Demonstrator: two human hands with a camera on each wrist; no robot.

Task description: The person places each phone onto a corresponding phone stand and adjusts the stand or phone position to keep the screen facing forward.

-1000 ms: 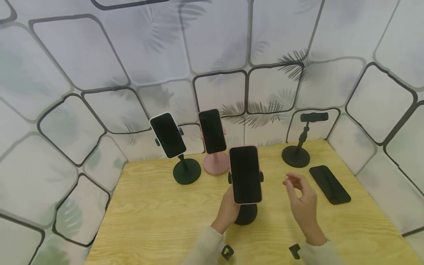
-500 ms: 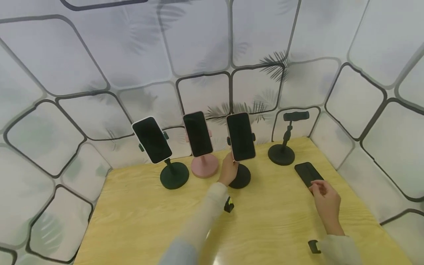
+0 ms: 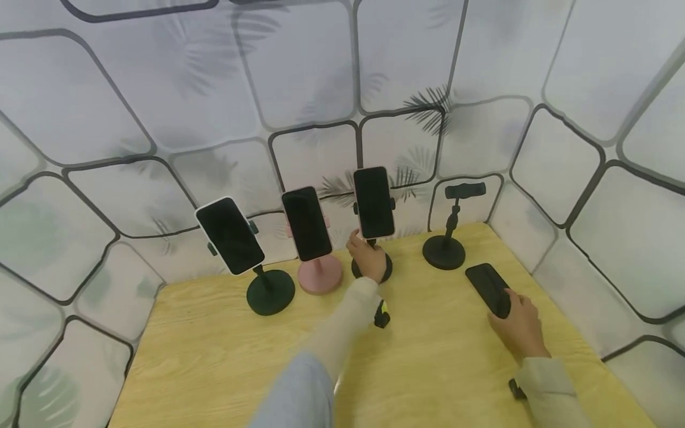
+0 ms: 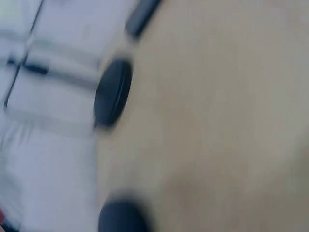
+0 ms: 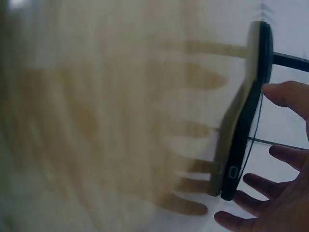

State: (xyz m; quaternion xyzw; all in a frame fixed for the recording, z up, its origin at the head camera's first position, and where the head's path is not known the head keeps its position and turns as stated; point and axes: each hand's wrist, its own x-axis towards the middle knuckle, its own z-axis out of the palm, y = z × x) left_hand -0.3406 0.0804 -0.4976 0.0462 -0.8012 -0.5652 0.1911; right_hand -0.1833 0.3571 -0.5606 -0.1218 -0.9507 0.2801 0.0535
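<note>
My left hand (image 3: 369, 260) is low in front of a black phone stand (image 3: 389, 270), with its fingers loose beside the stem. That stand carries a pink-edged phone (image 3: 374, 202); its base is partly behind the hand. At the right my right hand (image 3: 520, 326) holds the near end of a black phone (image 3: 486, 285), thumb on one side and fingers on the other. In the right wrist view the phone (image 5: 241, 128) appears edge-on, thumb against its edge. The left wrist view is blurred and does not clearly show the left hand.
A dark green stand (image 3: 270, 292) bears a white-edged phone (image 3: 230, 235). Beside it a pink stand (image 3: 320, 274) bears another phone (image 3: 307, 223). A black stand (image 3: 444, 252) with no phone is at the back right. Patterned walls (image 3: 310, 71) border the wooden table (image 3: 214, 356).
My left hand moved the black stand with its phone back beside the pink one, then loosened its fingers. My right hand went right and took hold of the black phone.
</note>
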